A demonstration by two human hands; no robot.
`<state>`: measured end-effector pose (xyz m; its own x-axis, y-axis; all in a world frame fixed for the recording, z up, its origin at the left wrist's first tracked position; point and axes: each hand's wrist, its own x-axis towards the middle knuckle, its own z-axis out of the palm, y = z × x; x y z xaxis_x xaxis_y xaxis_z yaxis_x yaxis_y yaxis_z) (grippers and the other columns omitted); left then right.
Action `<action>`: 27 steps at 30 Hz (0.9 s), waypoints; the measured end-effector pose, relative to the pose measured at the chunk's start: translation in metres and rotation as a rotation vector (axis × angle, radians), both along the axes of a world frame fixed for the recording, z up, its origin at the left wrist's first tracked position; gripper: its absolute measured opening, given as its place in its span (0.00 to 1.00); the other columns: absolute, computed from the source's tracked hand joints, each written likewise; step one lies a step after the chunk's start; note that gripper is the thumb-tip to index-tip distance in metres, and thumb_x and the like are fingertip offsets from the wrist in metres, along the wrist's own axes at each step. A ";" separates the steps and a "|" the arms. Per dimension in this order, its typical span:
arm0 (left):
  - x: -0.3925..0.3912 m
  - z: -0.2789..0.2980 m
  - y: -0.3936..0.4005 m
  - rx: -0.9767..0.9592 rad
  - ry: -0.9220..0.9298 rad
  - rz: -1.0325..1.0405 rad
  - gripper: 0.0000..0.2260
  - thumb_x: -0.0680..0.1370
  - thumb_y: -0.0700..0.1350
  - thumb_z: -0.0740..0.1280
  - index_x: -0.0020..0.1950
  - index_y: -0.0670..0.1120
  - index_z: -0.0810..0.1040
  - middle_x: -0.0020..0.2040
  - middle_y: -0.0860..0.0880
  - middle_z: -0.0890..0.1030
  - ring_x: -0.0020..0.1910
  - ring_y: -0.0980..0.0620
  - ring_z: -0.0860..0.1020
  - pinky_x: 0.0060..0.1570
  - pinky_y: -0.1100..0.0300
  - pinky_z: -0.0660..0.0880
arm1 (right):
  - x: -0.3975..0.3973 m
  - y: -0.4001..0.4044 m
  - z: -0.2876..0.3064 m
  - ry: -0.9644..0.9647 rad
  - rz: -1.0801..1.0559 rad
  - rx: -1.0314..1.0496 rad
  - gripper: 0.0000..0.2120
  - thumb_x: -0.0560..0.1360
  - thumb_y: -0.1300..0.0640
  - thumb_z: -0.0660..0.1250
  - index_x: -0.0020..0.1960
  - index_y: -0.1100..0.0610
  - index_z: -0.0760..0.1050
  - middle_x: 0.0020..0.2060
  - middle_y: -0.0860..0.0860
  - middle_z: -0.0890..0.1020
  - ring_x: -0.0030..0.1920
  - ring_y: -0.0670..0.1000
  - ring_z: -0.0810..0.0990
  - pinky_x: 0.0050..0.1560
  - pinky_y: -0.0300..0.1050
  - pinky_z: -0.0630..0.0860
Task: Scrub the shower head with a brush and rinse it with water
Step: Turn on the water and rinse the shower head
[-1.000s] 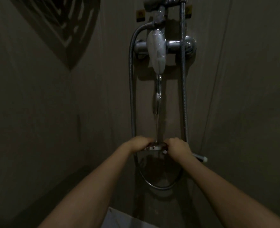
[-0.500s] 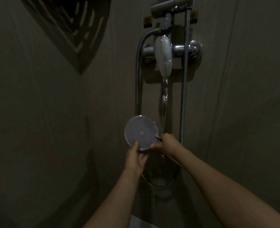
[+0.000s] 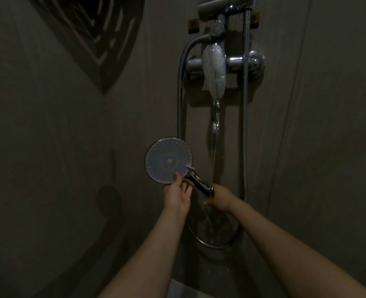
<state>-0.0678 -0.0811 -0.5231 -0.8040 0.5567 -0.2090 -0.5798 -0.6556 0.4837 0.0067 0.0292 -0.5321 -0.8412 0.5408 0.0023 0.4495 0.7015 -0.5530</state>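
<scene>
Water (image 3: 213,147) streams from the tap (image 3: 215,69). Left hand (image 3: 177,195) pinches the shower head (image 3: 168,160) at its rim; right hand (image 3: 219,198) grips its handle (image 3: 199,184).

**Shower stall, by the count**

Two hands, the left hand (image 3: 177,195) and the right hand (image 3: 218,198), reach forward. One round shower head (image 3: 168,161), one wall tap (image 3: 215,69), two metal hoses (image 3: 245,117), one stream of water (image 3: 214,134) and two small yellow tags (image 3: 193,24) are visible in the dim light.
</scene>
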 end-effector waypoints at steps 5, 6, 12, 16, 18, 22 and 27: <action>0.012 -0.001 0.018 -0.156 0.200 -0.132 0.07 0.79 0.34 0.59 0.49 0.44 0.74 0.48 0.46 0.78 0.45 0.52 0.76 0.55 0.51 0.73 | -0.002 -0.007 -0.006 0.020 0.049 -0.046 0.23 0.74 0.62 0.68 0.66 0.64 0.67 0.63 0.59 0.74 0.65 0.57 0.73 0.60 0.40 0.69; 0.012 -0.003 0.020 -0.173 0.205 -0.131 0.08 0.79 0.33 0.58 0.50 0.42 0.74 0.49 0.46 0.78 0.45 0.53 0.76 0.53 0.51 0.74 | 0.000 -0.005 0.000 -0.015 0.043 -0.017 0.23 0.74 0.60 0.68 0.66 0.64 0.66 0.63 0.59 0.74 0.65 0.57 0.73 0.60 0.41 0.69; 0.007 -0.011 0.028 -0.367 0.235 -0.079 0.05 0.76 0.32 0.63 0.46 0.39 0.76 0.42 0.41 0.81 0.33 0.50 0.81 0.36 0.57 0.78 | -0.008 0.004 0.060 -0.184 -0.034 0.221 0.24 0.73 0.53 0.69 0.64 0.64 0.71 0.61 0.59 0.76 0.62 0.58 0.75 0.56 0.44 0.73; 0.011 -0.016 0.034 -0.655 0.378 -0.087 0.13 0.72 0.29 0.66 0.56 0.33 0.77 0.50 0.39 0.78 0.47 0.46 0.75 0.47 0.55 0.71 | -0.012 0.005 0.105 -0.232 -0.088 0.177 0.09 0.76 0.58 0.65 0.39 0.62 0.76 0.22 0.50 0.82 0.37 0.47 0.84 0.29 0.33 0.75; 0.005 -0.021 0.035 -0.726 0.389 -0.141 0.13 0.73 0.28 0.64 0.58 0.32 0.76 0.51 0.38 0.78 0.48 0.46 0.74 0.51 0.53 0.72 | -0.006 0.013 0.119 -0.055 -0.198 0.000 0.14 0.75 0.63 0.63 0.32 0.58 0.68 0.12 0.47 0.73 0.18 0.41 0.75 0.21 0.34 0.71; 0.008 -0.029 0.029 -0.761 0.355 -0.274 0.06 0.75 0.29 0.63 0.44 0.37 0.78 0.48 0.40 0.77 0.47 0.45 0.75 0.53 0.50 0.73 | -0.004 0.015 0.144 0.492 -0.345 -0.094 0.06 0.74 0.63 0.60 0.43 0.63 0.76 0.43 0.63 0.81 0.37 0.56 0.82 0.34 0.41 0.76; 0.016 -0.033 0.034 -0.734 0.326 -0.358 0.09 0.75 0.31 0.62 0.39 0.41 0.76 0.42 0.40 0.77 0.43 0.42 0.78 0.52 0.49 0.76 | 0.006 -0.021 0.197 1.036 -0.230 -0.012 0.12 0.79 0.59 0.55 0.44 0.61 0.75 0.35 0.55 0.75 0.40 0.53 0.73 0.37 0.43 0.66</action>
